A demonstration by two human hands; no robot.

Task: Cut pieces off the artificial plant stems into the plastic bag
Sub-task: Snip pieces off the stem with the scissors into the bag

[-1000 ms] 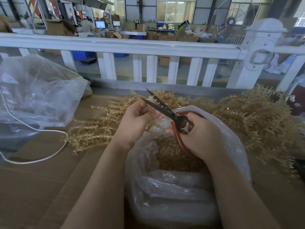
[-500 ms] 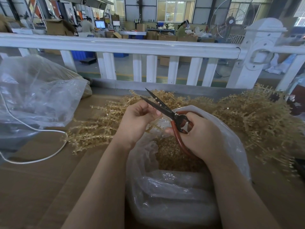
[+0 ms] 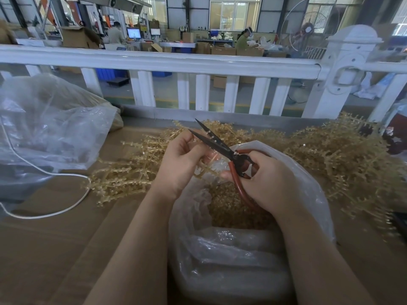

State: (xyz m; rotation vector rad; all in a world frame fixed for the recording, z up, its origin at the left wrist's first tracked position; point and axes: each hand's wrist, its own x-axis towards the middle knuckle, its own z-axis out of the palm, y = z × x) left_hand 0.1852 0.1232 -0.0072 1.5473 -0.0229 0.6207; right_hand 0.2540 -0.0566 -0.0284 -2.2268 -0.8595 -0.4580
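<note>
Head view: left hand (image 3: 180,164) pinches a stem (image 3: 204,170) over the bag (image 3: 308,183) mouth.
Right hand: (image 3: 266,179) fingers curled round red scissors (image 3: 220,146) handles, blades apart.
Stem handling: looks light, thin, springy plastic, knobbly so not slippery; hold close to the cut.
Bag: soft film, cut pieces inside, between the forearms on the worktop (image 3: 55,249).
Writing: none readable.

Left grip (image 3: 180,159) curled; right grip (image 3: 267,180) clenched.
</note>
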